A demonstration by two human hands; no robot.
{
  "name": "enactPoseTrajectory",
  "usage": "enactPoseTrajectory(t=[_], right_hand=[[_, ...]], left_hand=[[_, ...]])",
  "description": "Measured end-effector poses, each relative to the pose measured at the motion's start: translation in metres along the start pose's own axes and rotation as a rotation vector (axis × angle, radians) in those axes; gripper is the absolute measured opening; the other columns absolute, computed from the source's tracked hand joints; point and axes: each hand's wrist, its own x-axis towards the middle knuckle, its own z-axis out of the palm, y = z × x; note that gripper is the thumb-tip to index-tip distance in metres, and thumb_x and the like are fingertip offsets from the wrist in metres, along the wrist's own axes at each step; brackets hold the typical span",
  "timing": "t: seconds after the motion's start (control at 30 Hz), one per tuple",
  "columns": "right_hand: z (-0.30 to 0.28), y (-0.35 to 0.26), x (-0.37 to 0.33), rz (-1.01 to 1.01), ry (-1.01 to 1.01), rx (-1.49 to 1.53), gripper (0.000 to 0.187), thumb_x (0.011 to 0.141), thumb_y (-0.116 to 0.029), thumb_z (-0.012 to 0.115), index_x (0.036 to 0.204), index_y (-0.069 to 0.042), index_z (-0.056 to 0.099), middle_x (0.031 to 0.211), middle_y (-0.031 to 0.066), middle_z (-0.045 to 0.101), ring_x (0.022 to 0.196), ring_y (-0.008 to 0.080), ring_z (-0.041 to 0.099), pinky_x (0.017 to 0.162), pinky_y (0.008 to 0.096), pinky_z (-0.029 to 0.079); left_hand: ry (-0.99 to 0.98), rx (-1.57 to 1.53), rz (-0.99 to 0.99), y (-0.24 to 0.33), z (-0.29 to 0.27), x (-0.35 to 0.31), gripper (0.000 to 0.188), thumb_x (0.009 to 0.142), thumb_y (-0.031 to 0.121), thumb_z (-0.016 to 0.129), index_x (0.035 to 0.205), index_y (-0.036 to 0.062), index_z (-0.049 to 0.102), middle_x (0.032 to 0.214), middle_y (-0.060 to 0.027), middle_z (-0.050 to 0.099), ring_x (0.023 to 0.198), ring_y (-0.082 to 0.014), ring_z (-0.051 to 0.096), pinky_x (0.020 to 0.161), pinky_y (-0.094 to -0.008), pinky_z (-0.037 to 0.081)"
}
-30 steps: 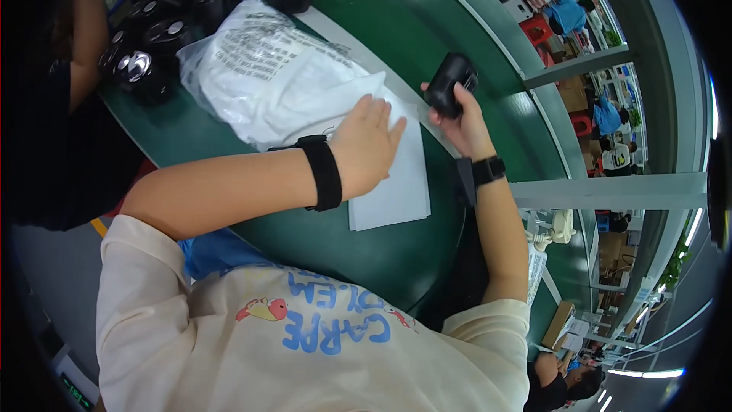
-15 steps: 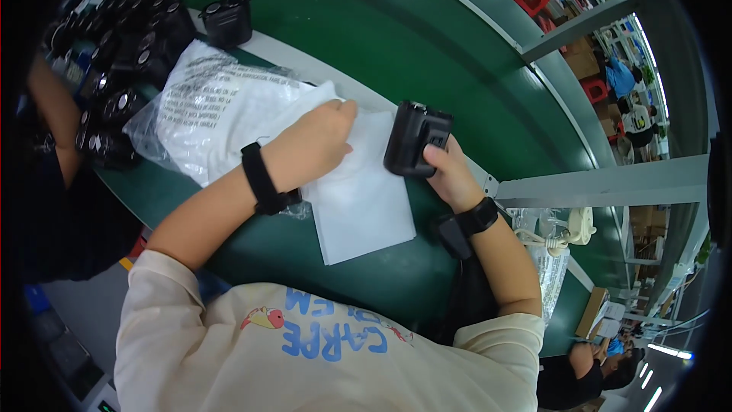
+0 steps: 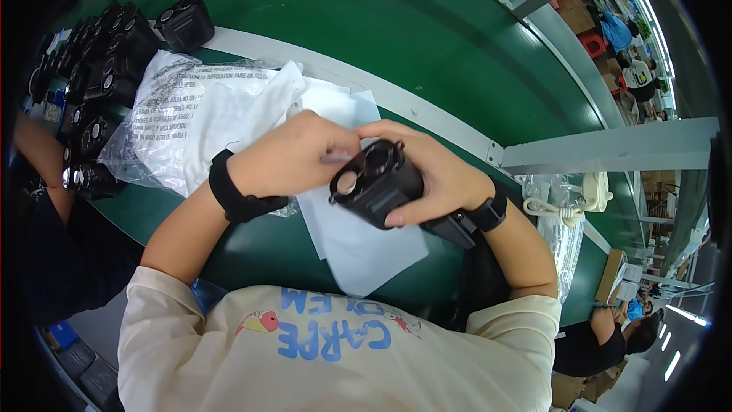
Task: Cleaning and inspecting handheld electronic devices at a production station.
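Taking the middle of the view as the clock's centre, a black binocular-shaped device (image 3: 389, 192) is there, tilted, with two round lenses at the end facing ten o'clock, held above a green tabletop (image 3: 248, 255); the right hand (image 3: 446, 179) is closed round its three o'clock side, thumb pressed on the near face and fingers wrapped over the far side; the left hand (image 3: 284, 151), at nine o'clock, is nearly closed with curled fingers just beside the lenses, a small pale sliver showing at its fingertips, though I cannot tell whether it grips that or touches the device; each wrist wears a black strap (image 3: 227, 189); under the device and out toward six o'clock lie overlapping white sheets (image 3: 371, 263), and toward ten o'clock is a clear printed plastic bag (image 3: 164, 118) with soft white material (image 3: 274, 98) coming out of its open end; beyond it, also near ten, stands a crowd of similar black devices (image 3: 122, 69), with a single black device (image 3: 187, 24) set apart closer to eleven; at three o'clock a grey metal beam (image 3: 610, 146) runs outward, a coiled white cord (image 3: 555, 212) just below it; a co-worker's forearm (image 3: 38, 154) enters at nine, and a co-worker in black (image 3: 591, 349) sits at four
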Motion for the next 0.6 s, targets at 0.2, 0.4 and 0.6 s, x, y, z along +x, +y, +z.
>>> enactPoseTrajectory(t=[0.2,0.4,0.6], right_hand=[[0.008,0.011,-0.005,0.265,0.363,0.777,0.059,0.071,-0.031,0.066,0.117,-0.001,0.044,0.112,0.0085,0.052,0.099,0.0159,0.051,0.088,0.0292,0.039],[0.013,0.021,0.005,0.243,0.7,0.719,0.045,0.082,-0.017,0.056,0.12,0.0,0.04,0.111,0.0102,0.052,0.099,0.0167,0.052,0.088,0.0309,0.041],[0.007,0.015,0.007,0.182,0.597,0.506,0.053,0.072,-0.01,0.066,0.118,0.0,0.041,0.109,0.0086,0.053,0.098,0.0164,0.053,0.087,0.03,0.042]], left_hand=[[0.028,-0.574,-0.163,-0.014,-0.011,0.004,0.009,0.07,0.003,0.063,0.068,0.0033,0.055,0.059,0.0039,0.044,0.061,-0.0063,0.045,0.061,-0.0176,0.036],[0.028,-0.768,0.066,-0.028,-0.006,0.007,0.008,0.079,0.011,0.063,0.08,0.0029,0.062,0.084,0.0027,0.051,0.076,-0.0056,0.05,0.07,-0.02,0.039],[0.144,-0.714,0.086,-0.037,-0.006,0.011,0.007,0.077,0.009,0.064,0.082,0.0043,0.063,0.09,0.002,0.041,0.081,-0.0063,0.046,0.076,-0.0206,0.038]])
